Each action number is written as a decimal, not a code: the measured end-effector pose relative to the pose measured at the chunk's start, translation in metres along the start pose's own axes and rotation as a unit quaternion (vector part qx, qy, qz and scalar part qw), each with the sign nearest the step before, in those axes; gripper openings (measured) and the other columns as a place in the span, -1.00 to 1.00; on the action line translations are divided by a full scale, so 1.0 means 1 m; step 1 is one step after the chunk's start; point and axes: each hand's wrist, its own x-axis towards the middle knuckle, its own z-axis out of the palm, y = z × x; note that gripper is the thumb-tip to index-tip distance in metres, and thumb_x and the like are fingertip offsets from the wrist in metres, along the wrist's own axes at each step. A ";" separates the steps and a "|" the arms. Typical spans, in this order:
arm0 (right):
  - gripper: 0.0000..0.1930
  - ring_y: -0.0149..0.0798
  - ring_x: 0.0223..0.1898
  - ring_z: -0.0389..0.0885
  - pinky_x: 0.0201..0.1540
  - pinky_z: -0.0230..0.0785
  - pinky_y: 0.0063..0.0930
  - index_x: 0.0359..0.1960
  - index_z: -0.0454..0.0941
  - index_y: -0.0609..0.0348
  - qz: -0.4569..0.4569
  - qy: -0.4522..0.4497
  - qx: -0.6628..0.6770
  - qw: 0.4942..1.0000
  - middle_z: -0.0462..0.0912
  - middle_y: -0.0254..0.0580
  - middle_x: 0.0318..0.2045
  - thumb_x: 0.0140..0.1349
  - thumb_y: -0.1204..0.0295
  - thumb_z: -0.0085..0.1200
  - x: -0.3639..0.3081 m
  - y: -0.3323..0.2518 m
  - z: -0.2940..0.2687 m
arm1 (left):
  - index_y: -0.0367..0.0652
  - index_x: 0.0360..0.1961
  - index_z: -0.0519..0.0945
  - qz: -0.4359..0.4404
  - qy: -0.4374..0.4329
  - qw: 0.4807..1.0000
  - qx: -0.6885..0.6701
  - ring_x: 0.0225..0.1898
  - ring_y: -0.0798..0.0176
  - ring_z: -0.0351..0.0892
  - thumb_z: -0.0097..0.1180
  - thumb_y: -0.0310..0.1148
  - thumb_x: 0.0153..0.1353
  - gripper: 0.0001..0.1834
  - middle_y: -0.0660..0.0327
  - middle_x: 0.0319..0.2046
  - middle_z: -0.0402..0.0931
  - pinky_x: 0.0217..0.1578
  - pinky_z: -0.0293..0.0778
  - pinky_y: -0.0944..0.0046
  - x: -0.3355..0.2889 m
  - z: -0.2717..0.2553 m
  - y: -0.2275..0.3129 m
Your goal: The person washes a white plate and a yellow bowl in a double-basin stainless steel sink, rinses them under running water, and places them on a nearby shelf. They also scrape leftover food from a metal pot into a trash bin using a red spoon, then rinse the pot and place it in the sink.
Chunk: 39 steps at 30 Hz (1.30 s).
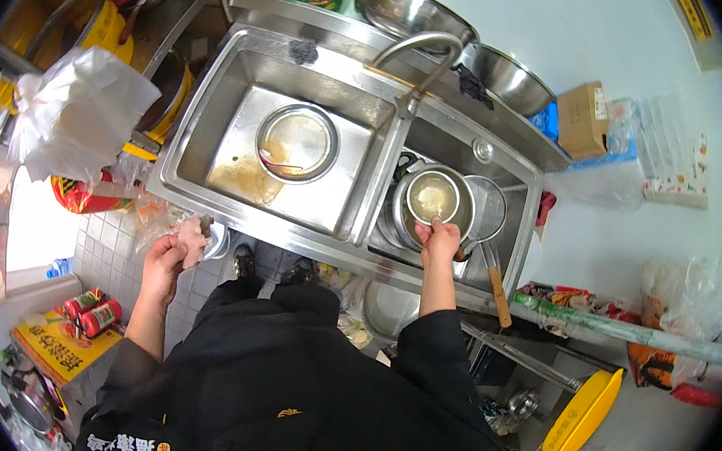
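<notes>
While my right grip [441,238] pinches the near rim of a small steel bowl [434,198] in the right sink basin [483,155], my left grip [169,249] clutches a crumpled plastic bag [188,234] beside the sink's left edge

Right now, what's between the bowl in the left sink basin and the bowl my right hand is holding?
In the head view, the sink's steel divider and the faucet base separate the left bowl from the held bowl.

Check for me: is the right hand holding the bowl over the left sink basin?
No, the right hand grips the rim of the small steel bowl over the right basin of the double sink.
</notes>
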 end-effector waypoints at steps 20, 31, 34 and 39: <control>-0.86 0.18 -0.25 0.71 -0.26 0.57 0.03 -0.31 0.36 0.28 -0.340 -0.152 -0.529 0.763 0.60 0.13 -0.27 0.32 0.55 0.10 -0.037 0.065 0.265 | -0.18 -0.35 0.54 0.006 0.123 0.990 -0.072 -0.40 0.37 0.57 0.11 -0.52 0.25 -0.98 0.27 -0.41 0.60 -0.33 0.47 0.36 -0.018 -0.071 -0.010; -0.84 -0.25 -0.51 0.58 -0.44 0.51 -0.27 -0.34 0.37 0.23 -0.350 0.039 -0.384 0.854 0.50 -0.18 -0.48 0.33 0.55 0.13 -0.028 -0.008 0.090 | -0.13 -0.34 0.55 -0.004 0.074 0.995 -0.073 -0.42 0.42 0.52 0.11 -0.49 0.28 -0.96 0.33 -0.41 0.59 -0.37 0.42 0.40 0.020 -0.064 -0.011; -0.83 -0.17 -0.54 0.64 -0.54 0.53 -0.29 -0.33 0.37 0.23 -0.217 0.125 -0.343 0.905 0.55 -0.08 -0.43 0.31 0.56 0.16 -0.008 0.006 0.008 | -0.14 -0.33 0.56 -0.003 0.049 0.997 -0.063 -0.41 0.42 0.53 0.11 -0.49 0.29 -0.96 0.33 -0.40 0.59 -0.37 0.42 0.41 0.024 -0.052 -0.009; -0.84 0.16 -0.30 0.58 -0.20 0.41 0.01 -0.34 0.44 0.26 -0.278 0.192 -0.547 0.766 0.61 0.07 -0.38 0.18 0.48 0.18 0.037 0.033 -0.066 | -0.16 -0.25 0.57 -0.003 0.034 0.999 -0.024 -0.35 0.33 0.57 0.11 -0.49 0.29 -0.96 0.27 -0.34 0.61 -0.22 0.54 0.26 0.018 -0.036 -0.005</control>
